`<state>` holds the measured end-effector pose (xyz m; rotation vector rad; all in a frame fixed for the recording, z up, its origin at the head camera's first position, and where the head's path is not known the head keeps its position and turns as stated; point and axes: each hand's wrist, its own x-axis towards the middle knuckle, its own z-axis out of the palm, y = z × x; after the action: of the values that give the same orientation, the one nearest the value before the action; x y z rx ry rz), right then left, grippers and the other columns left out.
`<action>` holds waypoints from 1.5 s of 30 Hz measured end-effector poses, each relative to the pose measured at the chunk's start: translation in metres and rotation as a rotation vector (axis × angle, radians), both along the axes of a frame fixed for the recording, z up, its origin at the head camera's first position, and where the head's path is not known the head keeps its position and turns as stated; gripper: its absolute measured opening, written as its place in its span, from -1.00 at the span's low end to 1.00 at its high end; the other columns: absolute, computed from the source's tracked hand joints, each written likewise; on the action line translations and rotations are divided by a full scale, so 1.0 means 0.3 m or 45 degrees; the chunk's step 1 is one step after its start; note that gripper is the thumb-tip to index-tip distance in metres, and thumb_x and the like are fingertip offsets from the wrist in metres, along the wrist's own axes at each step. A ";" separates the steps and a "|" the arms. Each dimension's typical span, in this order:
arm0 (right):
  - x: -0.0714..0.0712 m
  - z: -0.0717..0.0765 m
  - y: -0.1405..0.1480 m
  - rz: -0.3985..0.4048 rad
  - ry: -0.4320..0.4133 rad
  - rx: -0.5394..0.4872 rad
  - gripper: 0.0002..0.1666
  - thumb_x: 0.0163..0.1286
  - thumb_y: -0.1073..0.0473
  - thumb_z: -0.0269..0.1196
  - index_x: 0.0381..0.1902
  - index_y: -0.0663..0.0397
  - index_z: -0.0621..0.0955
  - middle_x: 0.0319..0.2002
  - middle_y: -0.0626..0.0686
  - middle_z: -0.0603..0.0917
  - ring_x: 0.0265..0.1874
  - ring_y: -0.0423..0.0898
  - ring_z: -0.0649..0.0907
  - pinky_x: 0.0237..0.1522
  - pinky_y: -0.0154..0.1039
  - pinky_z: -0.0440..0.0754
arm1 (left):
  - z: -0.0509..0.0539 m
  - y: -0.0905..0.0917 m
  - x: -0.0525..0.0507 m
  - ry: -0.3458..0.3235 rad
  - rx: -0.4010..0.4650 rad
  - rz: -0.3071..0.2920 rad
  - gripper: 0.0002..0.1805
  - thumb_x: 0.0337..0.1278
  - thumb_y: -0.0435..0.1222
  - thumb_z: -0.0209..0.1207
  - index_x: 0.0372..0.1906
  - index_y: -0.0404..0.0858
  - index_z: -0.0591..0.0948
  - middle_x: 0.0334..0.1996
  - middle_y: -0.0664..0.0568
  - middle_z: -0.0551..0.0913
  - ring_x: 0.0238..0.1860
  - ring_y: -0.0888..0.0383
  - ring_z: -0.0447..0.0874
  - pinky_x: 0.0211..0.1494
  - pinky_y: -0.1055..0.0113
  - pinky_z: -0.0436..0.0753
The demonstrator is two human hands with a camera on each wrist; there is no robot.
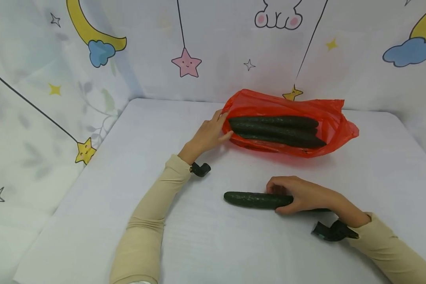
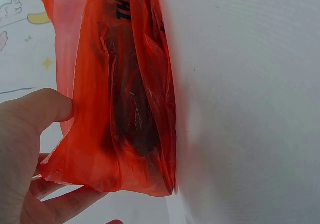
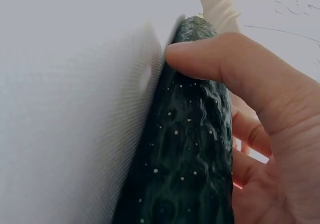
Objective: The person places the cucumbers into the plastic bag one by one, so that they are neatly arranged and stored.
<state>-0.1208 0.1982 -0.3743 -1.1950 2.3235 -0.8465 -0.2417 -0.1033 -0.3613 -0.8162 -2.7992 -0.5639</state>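
A red plastic bag (image 1: 335,106) lies on its side at the back of the table, its opening showing several dark green cucumbers (image 1: 277,128). My left hand (image 1: 207,133) holds the bag's left end, thumb on one side and fingers on the other; in the left wrist view the hand (image 2: 25,139) has the red film between thumb and fingers. Nearer the front, a single cucumber (image 1: 250,200) lies lengthwise on the table. My right hand (image 1: 299,195) grips it from above toward its right part. The right wrist view shows the thumb across the bumpy cucumber (image 3: 185,134), other fingers behind it.
A white cloth covers the table (image 1: 198,244). Behind it hangs a white curtain (image 1: 223,35) printed with stars, moons and clouds. Black wrist cameras sit at the left wrist (image 1: 200,169) and right wrist (image 1: 333,231).
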 end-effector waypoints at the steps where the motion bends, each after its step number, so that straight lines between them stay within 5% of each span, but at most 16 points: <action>1: 0.000 0.001 0.000 0.000 0.013 -0.001 -0.53 0.12 0.08 0.48 -0.07 -0.27 0.50 -0.27 -0.25 0.58 -0.30 -0.25 0.57 -0.22 -0.34 0.59 | 0.002 0.000 0.000 0.004 0.000 0.000 -0.26 0.35 -0.08 0.10 0.46 -0.36 0.18 0.40 -0.21 0.21 0.13 -0.08 0.54 0.26 -0.03 0.45; 26: -0.007 0.019 0.012 -0.013 0.201 -0.131 -0.48 0.05 0.21 0.51 -0.04 -0.15 0.55 -0.21 -0.24 0.62 -0.23 -0.28 0.57 -0.17 -0.32 0.62 | 0.003 -0.001 0.002 0.000 -0.002 0.001 -0.25 0.34 -0.08 0.11 0.46 -0.37 0.17 0.40 -0.22 0.20 -0.02 -0.12 0.60 0.22 -0.02 0.50; 37: -0.018 0.034 0.016 -0.080 0.344 -0.218 -0.38 -0.08 0.30 0.54 -0.03 -0.13 0.57 -0.17 -0.23 0.62 -0.21 -0.27 0.58 -0.16 -0.33 0.64 | -0.001 -0.004 0.004 0.025 0.009 -0.009 -0.26 0.33 -0.10 0.12 0.44 -0.39 0.19 0.38 -0.24 0.23 -0.10 -0.12 0.62 0.17 -0.02 0.53; 45: -0.025 0.054 0.010 -0.146 0.344 -0.209 -0.38 -0.07 0.31 0.53 -0.02 -0.14 0.58 -0.15 -0.22 0.61 -0.19 -0.26 0.55 -0.17 -0.29 0.64 | 0.001 -0.002 0.003 0.010 0.004 -0.010 -0.26 0.34 -0.08 0.12 0.45 -0.38 0.19 0.39 -0.23 0.22 -0.07 -0.13 0.62 0.18 -0.02 0.52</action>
<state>-0.1282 0.2011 -0.3580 -1.3256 2.6024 -0.9851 -0.2407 -0.1037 -0.3608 -0.8272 -2.7888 -0.5653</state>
